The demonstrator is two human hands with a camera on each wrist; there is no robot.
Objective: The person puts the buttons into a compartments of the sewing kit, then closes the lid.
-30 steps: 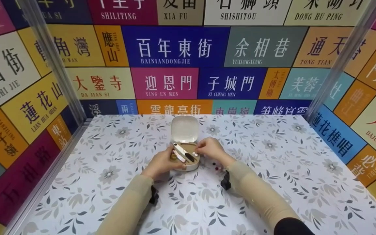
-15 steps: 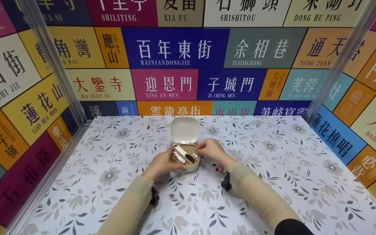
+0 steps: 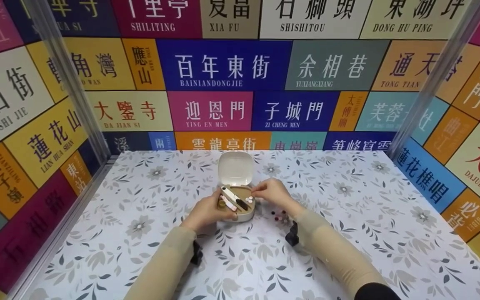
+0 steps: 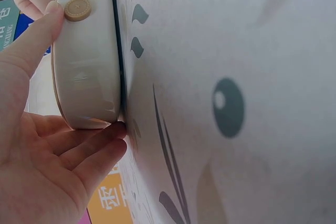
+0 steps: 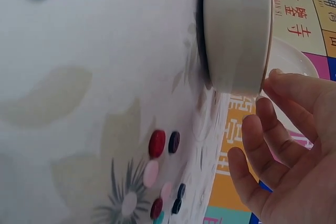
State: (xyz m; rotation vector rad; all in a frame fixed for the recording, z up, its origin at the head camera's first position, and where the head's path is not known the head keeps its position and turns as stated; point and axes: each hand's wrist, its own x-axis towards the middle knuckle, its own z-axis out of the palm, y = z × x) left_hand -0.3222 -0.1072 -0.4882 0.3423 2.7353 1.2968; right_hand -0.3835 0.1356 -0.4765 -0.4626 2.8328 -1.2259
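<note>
A round-cornered white case [image 3: 244, 216] stands on the table with its lid [image 3: 235, 168] raised at the back. My left hand [image 3: 206, 211] grips its left side, thumb against the front near a tan button-shaped knob [image 4: 77, 9], fingers round the side. Inside, a slim white tool with a black end [image 3: 233, 196] lies slanted beside a pink-and-white strip [image 3: 227, 204] and a small gold-coloured round thing [image 3: 221, 204]. Several small white pieces [image 3: 249, 200] sit at the inner right. My right hand [image 3: 274, 192] has its fingertips at the right rim; whether they pinch anything is hidden.
Several small buttons lie on the table right of the case, among them a red button [image 5: 157, 144], a pink button [image 5: 151, 173] and a dark button [image 5: 174, 141]. The table [image 3: 327, 262] wears a flowered cover, and sign-printed panels [image 3: 223, 64] wall its back and sides.
The head view has tilted up slightly. My right hand has shifted a little to the right at the rim, and more white pieces show inside. The left hand keeps its grip.
</note>
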